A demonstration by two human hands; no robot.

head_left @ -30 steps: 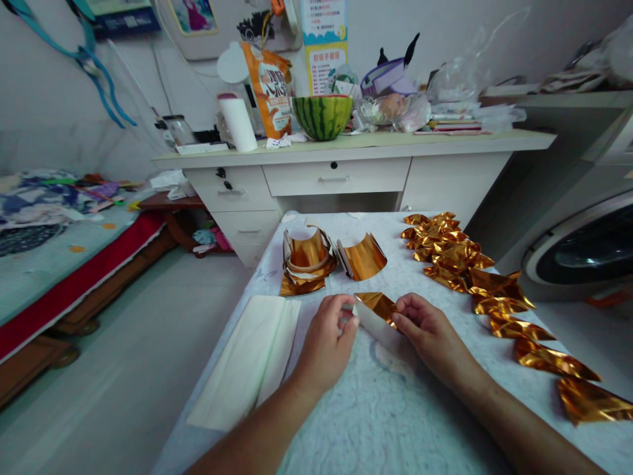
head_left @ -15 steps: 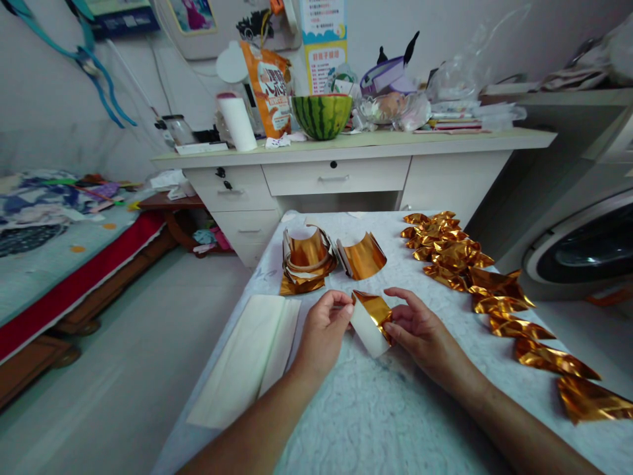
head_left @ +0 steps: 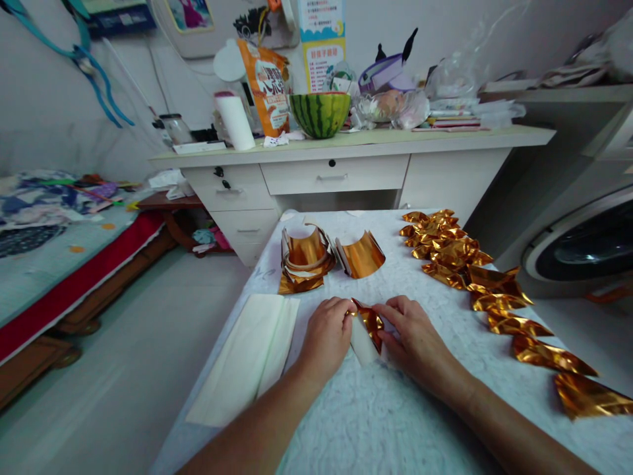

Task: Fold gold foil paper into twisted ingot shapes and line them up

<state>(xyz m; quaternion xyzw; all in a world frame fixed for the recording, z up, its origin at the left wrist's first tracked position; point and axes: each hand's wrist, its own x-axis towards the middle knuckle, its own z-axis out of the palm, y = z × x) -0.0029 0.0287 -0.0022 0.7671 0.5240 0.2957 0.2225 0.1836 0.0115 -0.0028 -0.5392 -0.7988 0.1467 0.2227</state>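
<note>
Between my hands, low over the cloth-covered table [head_left: 346, 409], is a partly folded sheet of gold foil with white paper [head_left: 364, 340]. My left hand [head_left: 329, 332] pinches its upper left corner. The fingers of my right hand [head_left: 413, 333] are closed on its right edge. Beyond my hands stand a stack of curled gold foil sheets [head_left: 305, 254] and a smaller curled foil stack [head_left: 363, 255]. Left of my left forearm lies a pile of white paper [head_left: 242, 359]. Folded gold foil pieces [head_left: 455, 251] form a row along the table's right side.
Behind the table is a white desk [head_left: 341, 173] bearing a watermelon half [head_left: 320, 113], an orange bag [head_left: 267, 89] and a paper roll [head_left: 235, 122]. A bed [head_left: 74, 264] is at the left, a washing machine [head_left: 583, 244] at the right.
The foil and paper piece has been folded narrower. My right hand has moved left, closer to my left hand, and both hands sit lower over the cloth.
</note>
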